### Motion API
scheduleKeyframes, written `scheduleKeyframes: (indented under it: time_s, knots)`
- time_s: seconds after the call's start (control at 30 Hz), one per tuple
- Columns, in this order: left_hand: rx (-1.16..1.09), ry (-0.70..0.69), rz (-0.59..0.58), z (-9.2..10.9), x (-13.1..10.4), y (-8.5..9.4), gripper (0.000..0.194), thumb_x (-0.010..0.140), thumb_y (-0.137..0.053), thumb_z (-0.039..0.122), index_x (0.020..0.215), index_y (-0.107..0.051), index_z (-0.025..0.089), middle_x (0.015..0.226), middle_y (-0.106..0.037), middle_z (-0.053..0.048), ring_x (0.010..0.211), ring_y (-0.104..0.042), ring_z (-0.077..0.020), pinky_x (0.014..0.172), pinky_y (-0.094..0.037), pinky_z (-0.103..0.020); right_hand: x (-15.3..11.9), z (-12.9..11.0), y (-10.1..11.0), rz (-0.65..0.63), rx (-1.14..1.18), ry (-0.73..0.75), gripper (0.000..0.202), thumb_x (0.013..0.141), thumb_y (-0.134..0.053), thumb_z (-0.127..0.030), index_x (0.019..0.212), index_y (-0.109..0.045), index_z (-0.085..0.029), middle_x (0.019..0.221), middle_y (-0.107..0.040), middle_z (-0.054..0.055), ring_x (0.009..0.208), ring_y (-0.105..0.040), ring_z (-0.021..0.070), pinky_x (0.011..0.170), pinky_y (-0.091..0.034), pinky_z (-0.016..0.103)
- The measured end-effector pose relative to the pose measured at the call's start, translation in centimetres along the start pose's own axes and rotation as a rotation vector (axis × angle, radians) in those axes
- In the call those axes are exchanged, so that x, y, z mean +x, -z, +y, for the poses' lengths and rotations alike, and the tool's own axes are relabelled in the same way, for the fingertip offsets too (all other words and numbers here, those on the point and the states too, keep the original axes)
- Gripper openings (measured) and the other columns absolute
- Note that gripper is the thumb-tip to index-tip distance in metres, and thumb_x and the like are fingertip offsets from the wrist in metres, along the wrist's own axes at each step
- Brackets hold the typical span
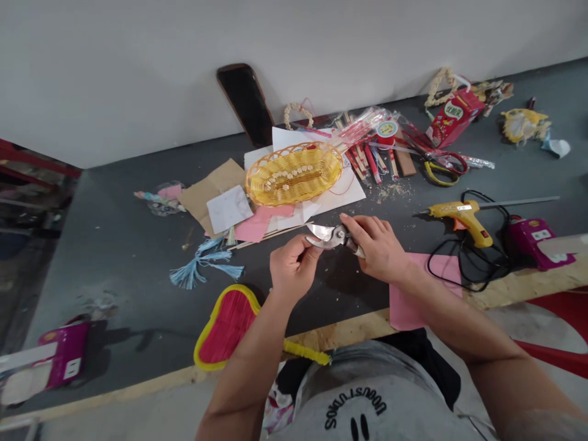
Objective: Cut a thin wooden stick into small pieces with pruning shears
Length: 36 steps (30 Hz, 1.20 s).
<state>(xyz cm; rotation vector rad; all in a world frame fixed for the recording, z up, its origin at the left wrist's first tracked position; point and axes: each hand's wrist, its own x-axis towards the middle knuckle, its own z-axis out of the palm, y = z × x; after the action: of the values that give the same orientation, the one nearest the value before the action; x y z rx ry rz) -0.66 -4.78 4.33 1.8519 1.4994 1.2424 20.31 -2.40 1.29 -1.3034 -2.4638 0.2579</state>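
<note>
My right hand [379, 245] is wrapped round the handles of a pair of pruning shears [337, 234], whose blades point left and stand apart. Close by the blade tips, my left hand [294, 263] is closed in a pinch; whatever lies between its fingers is too small to make out. Just beyond the hands sits a yellow woven basket [255, 184] with small pale pieces in it. Thin sticks [271, 234] lie behind my left hand. Below that hand, a red fan-like piece with a yellow border [229, 324] rests at the table's front edge, partly covered by my forearm.
On the grey table [124, 233] lie a blue tassel [202, 263], a yellow glue gun [462, 214] with a looped cord, scissors [443, 173] and pink paper [425, 288]. A phone [245, 101] leans on the wall. A red drink carton [454, 116] stands back right.
</note>
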Motion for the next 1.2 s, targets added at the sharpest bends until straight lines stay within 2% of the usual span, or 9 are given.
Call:
scheduleKeyframes:
  time_s: [0.2,0.4,0.6,0.73,0.83,0.9,1.03,1.2]
  knots:
    - [-0.002,0.031,-0.013,-0.02,0.07,-0.17,0.021,0.092,-0.061,0.028,0.079,-0.075,0.02,0.068,-0.075,0.001,0.053,-0.063,-0.0105,0.054,-0.046,-0.019,-0.15,-0.1,-0.07,-0.019,0.007,-0.04,0.086,0.075,-0.054,-0.007,0.156,-0.031,-0.023,0.125,-0.059,0.014,0.112,-0.054,0.0293,0.087,-0.042,0.041]
    - [-0.067,0.069,-0.067,0.12,-0.03,0.03,0.021,0.094,-0.061,0.03,0.081,-0.075,0.019,0.074,-0.079,-0.002,0.062,-0.07,-0.0134,0.06,-0.051,-0.021,-0.07,0.46,-0.03,-0.034,0.054,0.005,0.08,0.078,-0.053,-0.008,0.154,-0.034,-0.023,0.125,-0.059,0.013,0.111,-0.055,0.0285,0.085,-0.042,0.04]
    - [-0.087,0.025,-0.086,-0.23,0.05,0.07,0.021,0.094,-0.061,0.028,0.079,-0.074,0.02,0.074,-0.078,-0.002,0.064,-0.071,-0.0137,0.061,-0.052,-0.021,0.11,0.73,0.07,-0.029,0.087,0.03,0.076,0.081,-0.051,-0.009,0.154,-0.034,-0.022,0.125,-0.06,0.013,0.111,-0.055,0.0279,0.086,-0.043,0.04]
    - [-0.073,0.061,-0.031,-0.5,0.11,-0.35,0.013,0.089,-0.067,0.03,0.086,-0.072,0.019,0.069,-0.075,0.0,0.057,-0.067,-0.0119,0.058,-0.051,-0.02,0.22,0.63,-0.19,0.013,0.039,-0.009,0.077,0.081,-0.051,-0.01,0.155,-0.032,-0.02,0.132,-0.057,0.015,0.115,-0.053,0.0295,0.089,-0.042,0.043]
    - [-0.019,0.087,0.018,-0.42,-0.03,-0.56,0.014,0.089,-0.066,0.03,0.083,-0.071,0.019,0.055,-0.066,0.004,0.048,-0.06,-0.0094,0.054,-0.047,-0.018,0.18,0.46,-0.11,0.003,0.008,-0.015,0.082,0.078,-0.052,-0.009,0.156,-0.029,-0.02,0.134,-0.057,0.015,0.114,-0.052,0.0306,0.09,-0.041,0.044]
    - [0.014,0.071,0.029,-0.34,-0.14,-0.49,0.018,0.09,-0.065,0.032,0.079,-0.072,0.02,0.053,-0.065,0.003,0.048,-0.059,-0.0093,0.053,-0.045,-0.019,0.12,0.37,0.06,-0.019,0.0,-0.001,0.088,0.075,-0.053,-0.009,0.158,-0.025,-0.02,0.136,-0.056,0.015,0.115,-0.051,0.0315,0.09,-0.041,0.045]
    - [-0.076,0.082,-0.059,-0.47,-0.14,-0.07,0.023,0.092,-0.063,0.036,0.08,-0.074,0.02,0.063,-0.072,-0.001,0.051,-0.061,-0.0109,0.051,-0.044,-0.02,0.02,0.36,0.34,-0.041,-0.007,0.028,0.095,0.072,-0.055,-0.01,0.16,-0.018,-0.019,0.137,-0.055,0.016,0.117,-0.05,0.032,0.093,-0.039,0.046]
    - [-0.263,0.187,-0.158,-0.61,0.08,0.26,0.024,0.09,-0.066,0.04,0.081,-0.074,0.019,0.062,-0.072,-0.002,0.043,-0.053,-0.0095,0.042,-0.039,-0.021,0.01,0.51,0.21,-0.029,-0.013,0.035,0.091,0.071,-0.056,-0.009,0.157,-0.027,-0.018,0.133,-0.056,0.016,0.115,-0.052,0.0309,0.093,-0.039,0.045]
